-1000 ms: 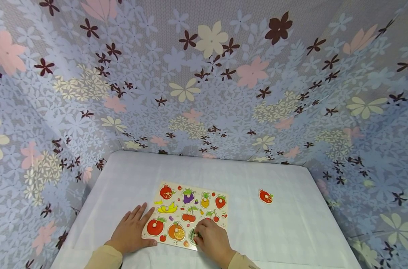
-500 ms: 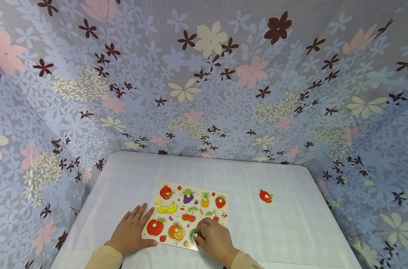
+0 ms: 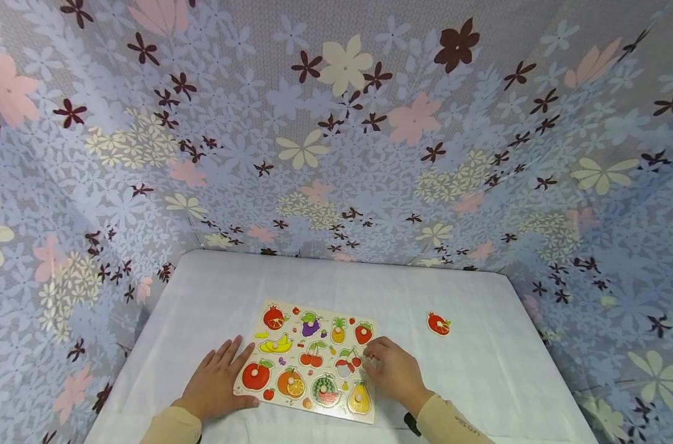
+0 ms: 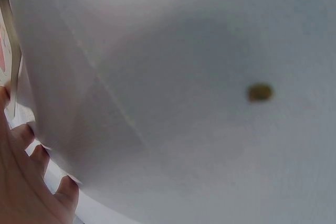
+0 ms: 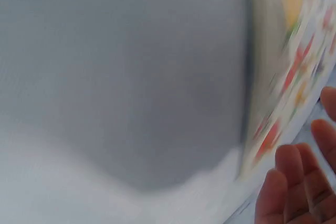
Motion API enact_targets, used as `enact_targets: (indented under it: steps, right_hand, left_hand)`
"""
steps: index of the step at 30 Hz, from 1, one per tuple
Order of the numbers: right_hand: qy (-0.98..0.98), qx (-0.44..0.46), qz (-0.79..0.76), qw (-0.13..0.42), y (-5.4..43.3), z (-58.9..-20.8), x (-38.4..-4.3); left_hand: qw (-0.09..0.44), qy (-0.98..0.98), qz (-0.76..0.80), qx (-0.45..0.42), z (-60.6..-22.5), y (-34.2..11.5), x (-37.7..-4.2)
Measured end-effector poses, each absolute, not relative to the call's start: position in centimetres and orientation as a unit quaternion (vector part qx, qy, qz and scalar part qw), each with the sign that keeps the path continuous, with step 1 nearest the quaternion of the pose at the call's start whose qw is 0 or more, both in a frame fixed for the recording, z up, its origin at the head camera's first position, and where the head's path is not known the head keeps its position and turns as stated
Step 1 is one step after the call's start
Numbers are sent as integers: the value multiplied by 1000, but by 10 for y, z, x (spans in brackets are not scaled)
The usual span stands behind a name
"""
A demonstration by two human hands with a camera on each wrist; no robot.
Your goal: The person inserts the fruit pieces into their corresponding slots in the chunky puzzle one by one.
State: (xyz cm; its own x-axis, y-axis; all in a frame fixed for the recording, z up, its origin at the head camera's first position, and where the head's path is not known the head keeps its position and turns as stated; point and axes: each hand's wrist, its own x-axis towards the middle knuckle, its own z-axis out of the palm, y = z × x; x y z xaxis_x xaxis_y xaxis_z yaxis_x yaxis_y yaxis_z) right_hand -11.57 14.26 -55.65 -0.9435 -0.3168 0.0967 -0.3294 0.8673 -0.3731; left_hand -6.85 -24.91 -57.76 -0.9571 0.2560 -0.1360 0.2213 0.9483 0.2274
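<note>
On the white-covered table lies a fruit knob puzzle board (image 3: 308, 385). My left hand (image 3: 216, 382) rests flat beside its left edge, fingers spread and thumb near the lower corner. Just off the right edge is my right hand (image 3: 394, 370), fingers loosely bent, with nothing seen between them. The right wrist view shows the fingers (image 5: 289, 166) apart from the blurred board. A watermelon piece (image 3: 326, 392) and a pear piece (image 3: 359, 399) sit at the board's near right. Above them, a cherry picture (image 3: 355, 362) has a grey-white patch.
A loose pomegranate piece (image 3: 438, 324) lies on the tablecloth (image 3: 480, 382) right of the board. Flower-patterned curtains (image 3: 336, 154) enclose the table at the back and sides. A blurred brown spot (image 4: 260, 93) shows in the left wrist view.
My right hand has left the watermelon piece and moved right and away from me, off the board's edge, uncovering the watermelon and pear. My left hand has stayed put.
</note>
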Motion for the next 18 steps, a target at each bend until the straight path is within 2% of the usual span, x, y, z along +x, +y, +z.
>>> enact_targets:
  steps: [5,18]
  right_hand:
    - [-974,138,175,39,177,-555,-132]
    - [-975,118,187,20,242,-558,-165]
  left_hand:
    - [85,984,100,120,-580,-249,-69]
    - [89,984,101,118,-577,-248,-69]
